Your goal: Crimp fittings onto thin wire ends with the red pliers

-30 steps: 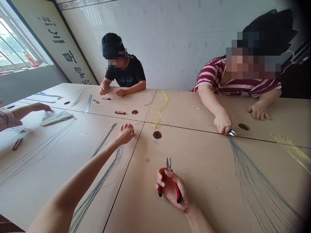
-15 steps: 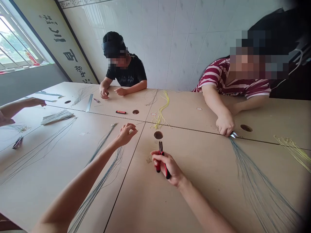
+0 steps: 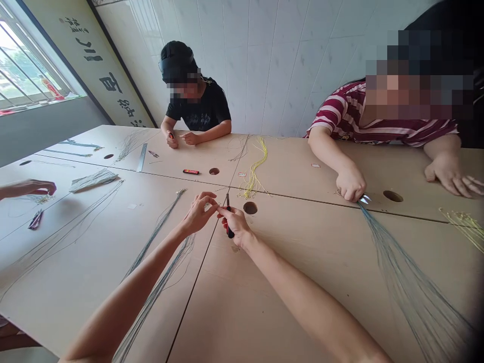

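My right hand (image 3: 239, 227) grips a pair of pliers (image 3: 230, 233) with red and black handles, jaws pointing away from me. Beside it, my left hand (image 3: 198, 214) is closed in a pinch, its fingertips meeting those of my right hand. What the left fingers hold is too small to make out. Under and beside my left forearm lie two bundles of thin blue-grey cords, the upper bundle (image 3: 161, 227) ending in small metallic bits and the lower bundle (image 3: 149, 297) partly covered by the arm. Yellow cords (image 3: 257, 164) lie beyond my hands.
Across the table (image 3: 287, 282) sit two people; the one in stripes holds a tool over blue-grey cords (image 3: 393, 272). Another person's hand (image 3: 38, 187) reaches in at left. A ruler (image 3: 142, 157), a red-and-black box cutter (image 3: 191, 172) and round holes, one hole (image 3: 250, 207) near my right hand, are around.
My right hand has moved up and left with the pliers, meeting my left hand. The striped person's other hand now rests on the table; the hand at far left has shifted.
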A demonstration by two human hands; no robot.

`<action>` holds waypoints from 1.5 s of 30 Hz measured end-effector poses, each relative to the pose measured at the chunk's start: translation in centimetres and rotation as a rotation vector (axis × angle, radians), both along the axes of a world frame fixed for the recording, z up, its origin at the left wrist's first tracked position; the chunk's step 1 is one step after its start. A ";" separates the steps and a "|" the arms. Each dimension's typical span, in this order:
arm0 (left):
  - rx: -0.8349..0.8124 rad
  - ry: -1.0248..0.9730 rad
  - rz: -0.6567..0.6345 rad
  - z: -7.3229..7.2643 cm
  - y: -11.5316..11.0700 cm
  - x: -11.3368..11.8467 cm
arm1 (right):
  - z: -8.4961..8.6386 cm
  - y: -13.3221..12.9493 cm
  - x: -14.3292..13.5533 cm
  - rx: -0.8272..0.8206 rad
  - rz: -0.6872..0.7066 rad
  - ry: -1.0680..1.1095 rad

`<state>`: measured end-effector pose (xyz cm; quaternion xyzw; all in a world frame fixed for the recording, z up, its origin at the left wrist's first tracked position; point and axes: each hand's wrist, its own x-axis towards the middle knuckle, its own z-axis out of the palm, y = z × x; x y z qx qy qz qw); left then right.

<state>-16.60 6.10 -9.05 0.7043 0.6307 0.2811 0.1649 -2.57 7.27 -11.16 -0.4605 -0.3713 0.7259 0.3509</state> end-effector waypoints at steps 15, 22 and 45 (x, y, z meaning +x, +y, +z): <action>0.068 0.158 -0.066 -1.0 0.3 -0.4 | -0.7 0.5 0.4 0.010 -0.010 -0.056; 0.075 0.183 -0.062 -1.5 0.3 -0.7 | -0.7 0.9 0.7 -0.050 0.008 -0.028; 0.009 0.219 0.170 -2.3 2.9 -2.2 | -1.0 0.9 2.7 -0.230 0.114 0.292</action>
